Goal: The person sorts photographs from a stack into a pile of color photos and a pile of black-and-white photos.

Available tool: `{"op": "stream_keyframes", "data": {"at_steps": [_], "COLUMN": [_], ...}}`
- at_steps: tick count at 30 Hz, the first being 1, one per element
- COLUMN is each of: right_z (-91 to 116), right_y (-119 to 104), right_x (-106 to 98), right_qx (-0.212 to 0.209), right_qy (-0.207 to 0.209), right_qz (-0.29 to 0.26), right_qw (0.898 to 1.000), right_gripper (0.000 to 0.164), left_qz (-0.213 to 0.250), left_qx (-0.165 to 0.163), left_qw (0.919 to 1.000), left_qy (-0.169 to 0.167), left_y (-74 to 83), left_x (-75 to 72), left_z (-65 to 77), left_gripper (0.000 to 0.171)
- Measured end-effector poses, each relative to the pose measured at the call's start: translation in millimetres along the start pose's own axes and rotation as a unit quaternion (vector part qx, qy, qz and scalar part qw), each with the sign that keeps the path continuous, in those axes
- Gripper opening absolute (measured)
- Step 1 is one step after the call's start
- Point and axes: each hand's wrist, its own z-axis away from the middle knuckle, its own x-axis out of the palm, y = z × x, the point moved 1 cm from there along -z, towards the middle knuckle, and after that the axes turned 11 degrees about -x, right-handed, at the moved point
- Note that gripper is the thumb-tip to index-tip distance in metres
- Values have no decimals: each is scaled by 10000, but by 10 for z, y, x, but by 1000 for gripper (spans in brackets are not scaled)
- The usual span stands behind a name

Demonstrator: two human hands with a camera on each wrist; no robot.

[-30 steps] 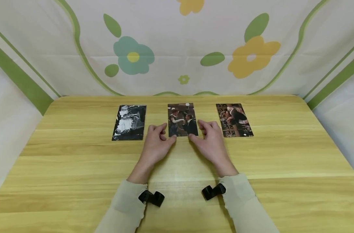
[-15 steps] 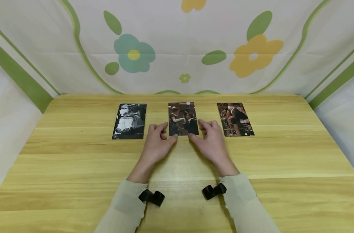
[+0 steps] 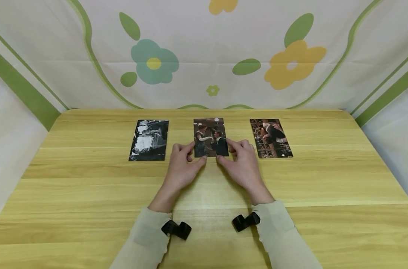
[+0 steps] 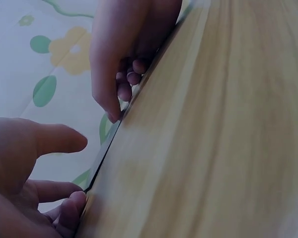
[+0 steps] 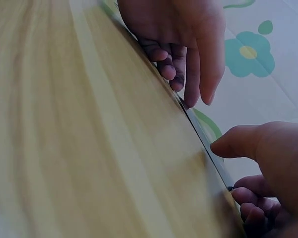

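A photo card of two people in formal dress (image 3: pixel 210 137) lies flat between the hands in the head view. My left hand (image 3: pixel 181 166) has its index fingertip right at the card's left edge and its thumb near the front edge. In the left wrist view, that thumb (image 4: pixel 64 139) stands raised, apart from the card's thin dark edge (image 4: pixel 102 161). On the other side, my right hand (image 3: pixel 243 164) has its index fingertip at the right edge, thumb by the front right corner. Both hands' remaining fingers are tucked under.
A black-and-white photo card (image 3: pixel 149 140) lies left of the hands. To their right is another photo card (image 3: pixel 271 138), in brown tones. All rest on a wooden table (image 3: pixel 89 209), with a flowered cloth (image 3: pixel 197 48) upright behind its back edge.
Both index fingers have moved slightly inward to the middle card's side edges, and the left thumb has shifted a little right. The two outer cards lie as before.
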Motion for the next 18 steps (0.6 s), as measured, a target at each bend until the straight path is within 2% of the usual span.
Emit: {"op": "stream_keyframes", "data": {"at_steps": [4, 7, 14, 18], "right_z": [4, 7, 6, 5], "right_y": [5, 12, 20, 1], "right_x": [-5, -5, -4, -14], "right_qx": [61, 101, 37, 63], "right_qy": [59, 120, 361, 484], "right_qz": [-135, -269, -565, -1099], "right_qw": [9999, 9995, 9977, 9927], "right_gripper": [71, 68, 61, 59], "left_qz": [339, 487, 607, 799], "left_qx": [-138, -124, -76, -75], "left_qw": [9993, 9986, 9964, 9944], "left_qy": [37, 182, 592, 689], "left_y": [12, 15, 5, 5], "left_x": [7, 12, 9, -3], "left_z": [12, 13, 24, 33], "left_gripper": [69, 64, 49, 44]}}
